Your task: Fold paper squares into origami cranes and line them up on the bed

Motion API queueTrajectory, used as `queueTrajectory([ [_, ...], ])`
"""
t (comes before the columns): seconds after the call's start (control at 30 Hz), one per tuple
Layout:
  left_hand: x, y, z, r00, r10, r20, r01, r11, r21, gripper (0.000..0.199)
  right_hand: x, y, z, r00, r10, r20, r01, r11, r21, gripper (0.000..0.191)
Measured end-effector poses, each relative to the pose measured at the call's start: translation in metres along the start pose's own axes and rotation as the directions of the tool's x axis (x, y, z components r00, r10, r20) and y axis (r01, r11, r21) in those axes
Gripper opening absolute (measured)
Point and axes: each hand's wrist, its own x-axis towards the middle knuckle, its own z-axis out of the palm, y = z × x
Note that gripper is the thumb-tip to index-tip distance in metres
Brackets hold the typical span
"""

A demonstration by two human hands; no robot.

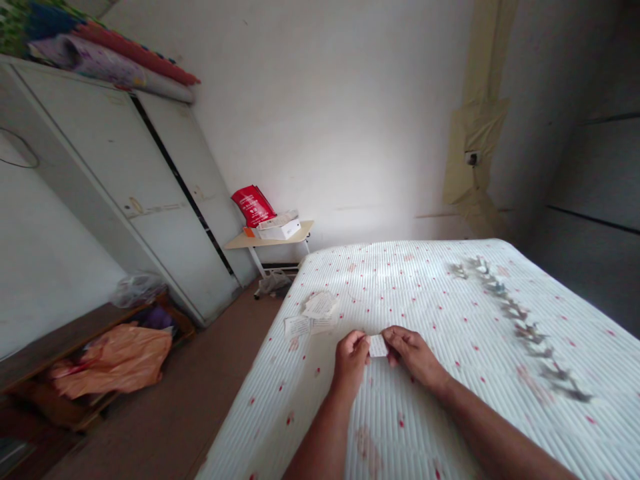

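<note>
Between our left hand (349,357) and right hand (411,355): one small paper piece (378,346), printed, held just above the bed (400,433). Both hands closed to a fingertip pinch, left on its left edge, right on its right. Should handle light, low slip, fairly soft, easy to crease or tear; we'd grip edges or corners, gently. Beyond the left hand, off to its left: loose papers (321,305), overlapping. Well right of the right hand, running away from us: row of small shapes (534,333), apparently folded; details blurred.
</note>
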Motion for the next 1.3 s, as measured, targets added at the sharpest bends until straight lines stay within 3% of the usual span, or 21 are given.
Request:
queueTrajectory([
  [0.17,0.002,0.002,-0.002,0.995,-0.035,-0.09,0.021,0.988,-0.152,0.031,0.002,0.004,0.0,1.0,-0.009,0.023,0.007,0.995,0.095,0.035],
  [0.37,0.0,0.003,0.0,0.996,-0.048,-0.077,0.034,0.983,-0.178,0.029,0.004,0.011,0.006,0.999,-0.036,-0.004,0.036,0.989,0.14,0.03],
  [0.63,-0.003,0.003,0.003,0.999,-0.041,-0.031,0.035,0.983,-0.18,0.032,0.005,0.013,0.002,0.996,-0.021,-0.086,0.027,0.997,0.071,0.025],
  [1.1,0.0,-0.005,0.001,1.0,-0.005,-0.024,0.002,0.991,-0.133,0.031,0.002,0.017,0.0,0.979,-0.153,-0.138,0.138,0.984,-0.117,0.013],
  [1.3,-0.001,-0.002,0.001,1.0,-0.023,0.003,0.023,0.984,-0.178,0.03,0.004,0.022,-0.001,0.969,-0.186,-0.165,0.169,0.979,-0.114,0.013],
])
